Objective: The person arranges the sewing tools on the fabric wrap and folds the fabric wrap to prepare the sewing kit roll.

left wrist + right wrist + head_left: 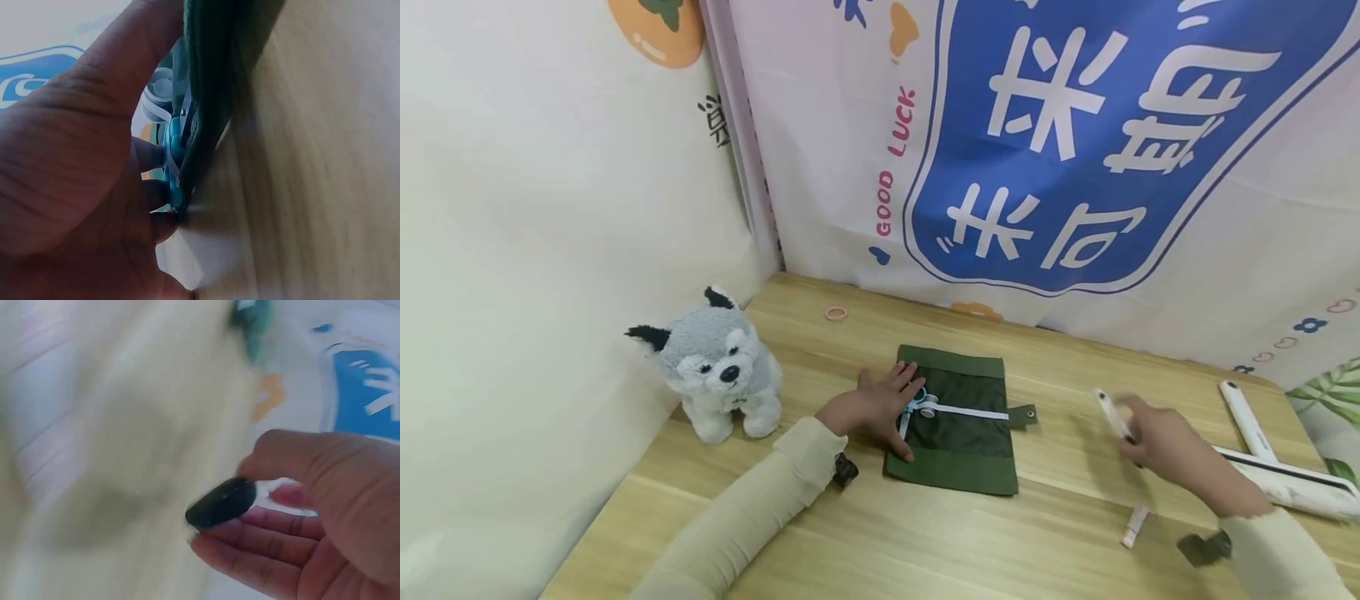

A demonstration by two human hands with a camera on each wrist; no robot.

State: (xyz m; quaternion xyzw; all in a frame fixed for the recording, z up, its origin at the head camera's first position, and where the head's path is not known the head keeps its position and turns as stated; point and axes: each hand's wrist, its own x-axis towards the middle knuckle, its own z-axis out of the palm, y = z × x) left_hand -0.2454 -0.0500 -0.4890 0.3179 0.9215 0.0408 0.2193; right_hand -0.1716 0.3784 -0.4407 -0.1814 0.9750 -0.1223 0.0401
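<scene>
Dark green fabric lies spread flat here: it's an unfolded pouch [966, 437] on the wooden table [850, 554], its snap tab [1024, 416] sticking out to the right! A white elastic strap [976, 412] runs across the lining, and at its left end sit teal-handled scissors [916, 403] with a small pale cylinder [929, 407] right beside them. And look at the left hand [882, 407]: palm down, fingers spread, pressing the pouch's left edge and reaching the scissors, gripping nothing. Over to the right, well apart from the pouch, the right hand [1163, 437] is up above the table, thumb and fingers pinching a slim white item [1112, 414]; the right wrist view catches a dark surface on it, too blurred to name! Below that hand, a pink-and-white piece [1135, 527] lies on the wood.
</scene>
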